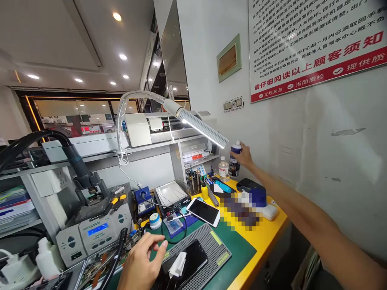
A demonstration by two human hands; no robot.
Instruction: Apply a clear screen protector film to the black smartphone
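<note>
Dark blue spray can (235, 160) with white cap; yellow bench top (266, 233) under a dark green mat (238, 257); grey perforated pad (208, 249) — black phone (190, 259) bearing a white wipe (178, 266); white-framed phone (203, 212), black screen — red-banded white wall notice (317, 44).

lamp (202, 128) overhead, bottles (224, 168) crowding corner
</note>
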